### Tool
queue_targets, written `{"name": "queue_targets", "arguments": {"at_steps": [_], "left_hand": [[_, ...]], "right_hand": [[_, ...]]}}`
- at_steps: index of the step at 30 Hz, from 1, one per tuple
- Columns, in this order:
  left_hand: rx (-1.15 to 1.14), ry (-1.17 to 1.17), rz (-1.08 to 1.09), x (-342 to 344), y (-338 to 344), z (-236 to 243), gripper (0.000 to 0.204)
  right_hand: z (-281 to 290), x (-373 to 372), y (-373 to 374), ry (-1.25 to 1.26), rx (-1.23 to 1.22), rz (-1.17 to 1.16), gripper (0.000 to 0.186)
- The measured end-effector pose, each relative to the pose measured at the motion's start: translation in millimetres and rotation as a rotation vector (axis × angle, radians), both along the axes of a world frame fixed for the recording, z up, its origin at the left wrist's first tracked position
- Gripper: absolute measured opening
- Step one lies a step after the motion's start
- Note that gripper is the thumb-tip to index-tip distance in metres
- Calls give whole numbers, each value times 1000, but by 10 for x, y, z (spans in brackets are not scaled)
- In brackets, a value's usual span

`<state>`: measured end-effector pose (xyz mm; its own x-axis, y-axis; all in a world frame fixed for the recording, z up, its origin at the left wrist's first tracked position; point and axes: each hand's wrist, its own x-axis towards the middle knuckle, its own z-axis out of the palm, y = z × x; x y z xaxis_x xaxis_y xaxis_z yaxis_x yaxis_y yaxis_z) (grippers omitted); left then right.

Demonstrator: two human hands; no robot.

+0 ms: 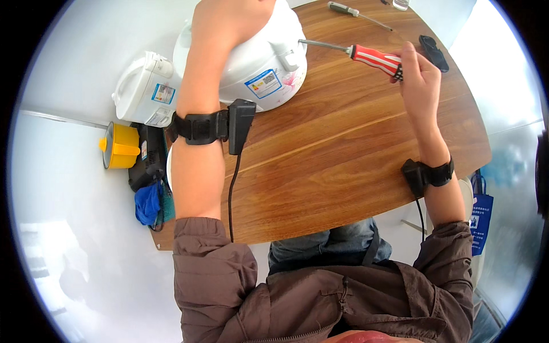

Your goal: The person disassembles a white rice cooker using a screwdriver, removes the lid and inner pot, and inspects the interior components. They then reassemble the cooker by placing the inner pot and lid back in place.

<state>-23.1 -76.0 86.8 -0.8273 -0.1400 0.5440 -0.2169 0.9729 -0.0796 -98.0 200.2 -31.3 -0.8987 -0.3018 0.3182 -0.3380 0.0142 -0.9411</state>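
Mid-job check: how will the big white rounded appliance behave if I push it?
The white appliance will probably flex little; its shell looks hard. Its glossy, curved sides may feel slippery. Its bulk suggests it's fairly heavy, so likely slow to shift.

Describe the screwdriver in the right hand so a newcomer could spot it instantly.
A large white appliance stands on the wooden table. Right of it, the right hand holds the screwdriver. Red-and-white striping sets it apart from the grey-handled screwdriver lying farther back.
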Motion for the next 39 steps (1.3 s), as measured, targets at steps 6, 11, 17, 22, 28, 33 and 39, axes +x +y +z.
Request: {"name": "queue_targets", "arguments": {"at_steps": [6,11,17,22,28,33,39], "left_hand": [[59,-52,109,16,38,68,52],[66,-30,83,18,-5,45,53],[53,7,-116,46,-238,-59,52],[79,-86,9,-6,0,33,45],[69,-39,-1,48,61,84,51],[62,-48,66,12,-46,30,51],[119,-55,62,41,32,79,53]], "right_hand": [[-18,44,11,-99,-2,58,48],[-42,32,-56,471,-49,-86,19],[-35,38,-24,979,163,-109,12],[1,26,-14,845,117,-134,16],[-67,5,-24,527,116,-41,29],[19,56,-25,-195,199,103,51],[-254,-52,-103,-160,203,72,50]]}}
